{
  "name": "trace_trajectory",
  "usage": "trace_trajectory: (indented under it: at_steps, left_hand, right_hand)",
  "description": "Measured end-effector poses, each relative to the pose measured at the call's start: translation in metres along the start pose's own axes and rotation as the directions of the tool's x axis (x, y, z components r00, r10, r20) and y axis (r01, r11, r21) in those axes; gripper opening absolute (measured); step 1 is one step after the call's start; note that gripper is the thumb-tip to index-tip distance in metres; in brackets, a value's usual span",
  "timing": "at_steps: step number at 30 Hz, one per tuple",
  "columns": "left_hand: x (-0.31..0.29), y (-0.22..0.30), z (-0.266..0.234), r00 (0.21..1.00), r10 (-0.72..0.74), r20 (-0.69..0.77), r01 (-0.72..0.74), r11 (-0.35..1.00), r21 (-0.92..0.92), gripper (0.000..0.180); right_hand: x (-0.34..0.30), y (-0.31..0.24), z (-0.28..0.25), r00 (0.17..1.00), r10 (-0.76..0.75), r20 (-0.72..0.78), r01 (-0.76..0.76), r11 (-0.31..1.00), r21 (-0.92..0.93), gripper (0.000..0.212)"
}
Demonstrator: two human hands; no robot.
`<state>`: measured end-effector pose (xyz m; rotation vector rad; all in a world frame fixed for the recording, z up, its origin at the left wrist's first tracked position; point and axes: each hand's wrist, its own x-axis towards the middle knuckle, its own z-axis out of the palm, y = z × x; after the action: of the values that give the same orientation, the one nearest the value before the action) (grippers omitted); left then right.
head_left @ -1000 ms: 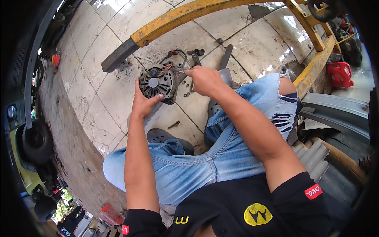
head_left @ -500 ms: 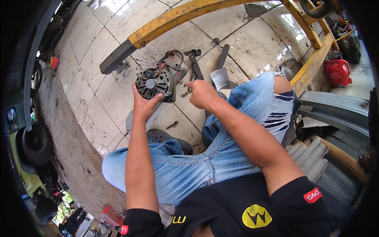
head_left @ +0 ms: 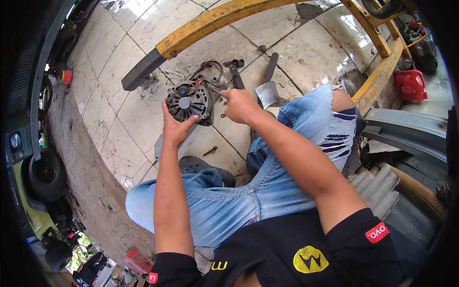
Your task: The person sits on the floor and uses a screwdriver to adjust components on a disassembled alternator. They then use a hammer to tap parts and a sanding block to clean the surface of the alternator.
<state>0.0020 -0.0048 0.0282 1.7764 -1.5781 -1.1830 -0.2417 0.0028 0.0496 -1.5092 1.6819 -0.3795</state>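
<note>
A left hand (head_left: 175, 128) grips a round, slotted grey-metal housing (head_left: 188, 104), upper centre; the right hand (head_left: 240, 106) curls nearby, its contents unclear.

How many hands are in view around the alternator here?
2. The left hand holds the lower left edge of the alternator; the right hand is just right of it, fingers curled, whether holding anything I cannot tell. No other hand shows.
</note>
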Motion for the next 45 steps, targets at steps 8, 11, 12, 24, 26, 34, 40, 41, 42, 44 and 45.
trace_trajectory:
  at_steps: [8, 11, 12, 24, 26, 34, 40, 41, 42, 44, 45]
  left_hand:
    - [0.004, -0.002, -0.008, 1.0, -0.015, -0.003, 0.015, 0.999, -0.029, 0.124]
    - [0.003, 0.0, 0.001, 1.0, -0.013, -0.019, 0.012, 0.999, -0.03, 0.124]
    - [0.002, 0.0, 0.002, 0.999, -0.013, -0.03, 0.013, 1.0, -0.011, 0.124]
    - [0.003, 0.0, 0.001, 1.0, -0.01, -0.028, 0.01, 1.0, 0.008, 0.127]
    - [0.002, 0.0, -0.002, 1.0, -0.006, -0.029, 0.006, 1.0, -0.002, 0.127]
    - [0.006, -0.012, -0.003, 0.999, 0.017, -0.034, -0.019, 0.999, -0.033, 0.123]
    - [0.001, 0.0, 0.002, 0.998, 0.009, -0.064, -0.01, 1.0, -0.013, 0.124]
    - [0.0, -0.001, -0.001, 0.998, 0.0, -0.058, -0.001, 1.0, -0.019, 0.123]
    - [0.001, -0.003, -0.003, 0.999, -0.009, -0.052, 0.007, 1.0, -0.024, 0.123]
    - [0.002, -0.003, -0.004, 0.999, -0.012, -0.032, 0.013, 1.0, 0.019, 0.126]
    - [0.002, -0.003, -0.003, 1.0, -0.013, -0.028, 0.013, 1.0, -0.009, 0.126]
  right_hand:
    - [-0.015, 0.003, 0.005, 0.995, -0.083, 0.052, 0.086, 0.995, -0.053, 0.046]
    - [0.0, 0.0, -0.001, 0.998, -0.054, -0.028, 0.054, 0.999, 0.007, 0.046]
    - [0.001, -0.001, 0.001, 0.998, -0.046, -0.041, 0.047, 0.998, 0.029, 0.045]
    - [-0.026, -0.001, 0.007, 0.988, -0.054, 0.147, 0.058, 0.998, -0.021, 0.044]
    - [-0.03, -0.002, 0.008, 0.989, -0.104, 0.104, 0.101, 0.994, 0.028, 0.046]
    - [-0.025, 0.005, 0.018, 0.983, -0.148, 0.106, 0.153, 0.987, -0.037, 0.038]
    - [-0.01, 0.003, 0.013, 0.989, -0.145, 0.019, 0.146, 0.988, -0.055, 0.041]
    - [-0.014, 0.003, 0.013, 0.988, -0.14, 0.065, 0.145, 0.987, -0.075, 0.04]
    - [-0.01, 0.002, 0.011, 0.989, -0.138, 0.058, 0.142, 0.987, -0.072, 0.04]
    - [-0.002, 0.004, 0.005, 0.991, -0.123, 0.045, 0.126, 0.99, -0.07, 0.039]
    - [0.002, 0.004, 0.005, 0.99, -0.137, 0.015, 0.138, 0.987, -0.077, 0.044]
